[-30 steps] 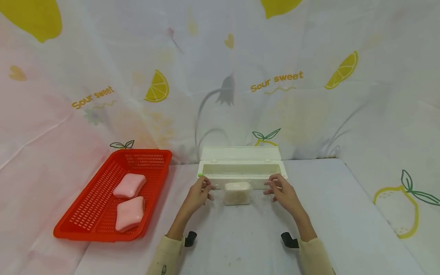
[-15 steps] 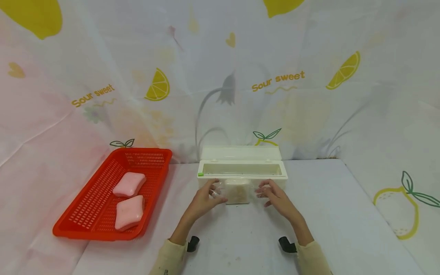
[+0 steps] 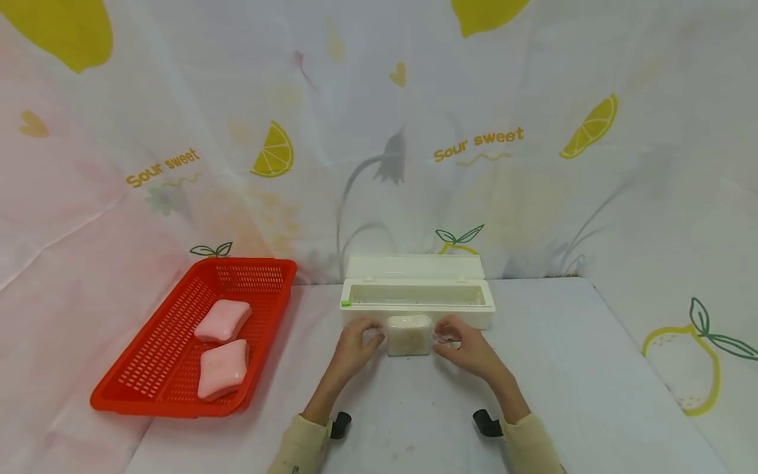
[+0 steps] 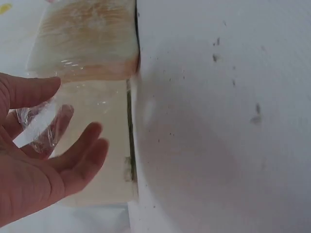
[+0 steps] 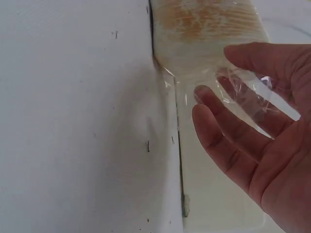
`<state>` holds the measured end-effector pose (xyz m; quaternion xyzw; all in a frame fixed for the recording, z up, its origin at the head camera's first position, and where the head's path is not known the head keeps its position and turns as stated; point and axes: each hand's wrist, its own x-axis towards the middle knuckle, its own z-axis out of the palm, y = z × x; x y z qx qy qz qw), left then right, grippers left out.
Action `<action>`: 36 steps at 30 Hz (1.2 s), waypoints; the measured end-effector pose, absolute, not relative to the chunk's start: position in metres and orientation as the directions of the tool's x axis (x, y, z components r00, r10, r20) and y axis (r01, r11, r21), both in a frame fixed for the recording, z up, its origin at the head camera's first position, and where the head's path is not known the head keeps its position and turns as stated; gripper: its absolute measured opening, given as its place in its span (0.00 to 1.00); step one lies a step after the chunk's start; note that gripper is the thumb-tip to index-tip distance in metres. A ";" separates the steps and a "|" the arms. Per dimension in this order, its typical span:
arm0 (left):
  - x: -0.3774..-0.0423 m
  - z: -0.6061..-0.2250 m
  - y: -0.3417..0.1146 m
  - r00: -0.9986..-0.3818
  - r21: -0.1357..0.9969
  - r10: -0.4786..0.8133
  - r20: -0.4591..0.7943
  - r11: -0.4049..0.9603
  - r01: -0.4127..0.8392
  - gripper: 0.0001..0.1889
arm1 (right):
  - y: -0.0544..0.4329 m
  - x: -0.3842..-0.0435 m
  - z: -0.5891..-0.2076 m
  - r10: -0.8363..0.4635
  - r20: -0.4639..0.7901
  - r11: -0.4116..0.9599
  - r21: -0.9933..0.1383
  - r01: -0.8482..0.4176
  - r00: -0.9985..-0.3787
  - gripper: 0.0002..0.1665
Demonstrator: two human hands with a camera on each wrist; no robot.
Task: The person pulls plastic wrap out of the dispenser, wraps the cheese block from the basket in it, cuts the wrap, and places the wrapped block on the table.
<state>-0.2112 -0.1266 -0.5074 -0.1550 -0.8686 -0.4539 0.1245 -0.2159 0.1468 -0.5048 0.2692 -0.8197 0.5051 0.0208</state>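
A cream-coloured block, brownish on the face seen in both wrist views, stands on the table wrapped in clear plastic film. My left hand is at its left side, thumb and fingers pinching the gathered film. At the right side, my right hand pinches the loose film there in the same way. In each wrist view the outer fingers are bent loosely. Directly behind the block lies a long white box with its lid raised.
A red perforated basket stands on the left, holding two pink pillow-shaped bars. White cloth covers the table. A lemon-printed curtain rises behind.
Both hands have moved inward from either side to the edges of the block. The loose film is gathered closer to it. The block, box and basket stay put.
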 end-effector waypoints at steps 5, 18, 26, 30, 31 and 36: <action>-0.210 -0.511 -0.122 -0.946 0.813 0.124 0.301 0.485 0.322 0.10 | 0.140 -0.220 -0.512 -0.373 0.370 0.384 -0.773 -0.504 -0.851 0.14; -0.212 -0.517 -0.113 -0.955 0.870 0.091 0.283 0.395 0.296 0.14 | 0.121 -0.217 -0.514 -0.239 0.299 0.468 -0.798 -0.380 -0.924 0.15; -0.209 -0.506 -0.114 -0.964 0.914 0.055 0.259 0.310 0.263 0.10 | 0.123 -0.197 -0.499 -0.241 0.270 0.529 -0.769 -0.359 -0.932 0.15; -0.208 -0.497 -0.116 -0.976 0.957 0.097 0.198 0.198 0.213 0.12 | 0.123 -0.174 -0.487 -0.231 0.249 0.611 -0.715 -0.340 -0.940 0.13; -0.209 -0.495 -0.116 -0.976 0.962 0.107 0.189 0.181 0.206 0.13 | 0.122 -0.168 -0.485 -0.228 0.248 0.633 -0.697 -0.337 -0.942 0.12; -0.212 -0.491 -0.117 -0.972 0.962 0.163 0.170 0.185 0.200 0.14 | 0.115 -0.138 -0.471 -0.262 0.257 0.699 -0.614 -0.367 -0.930 0.10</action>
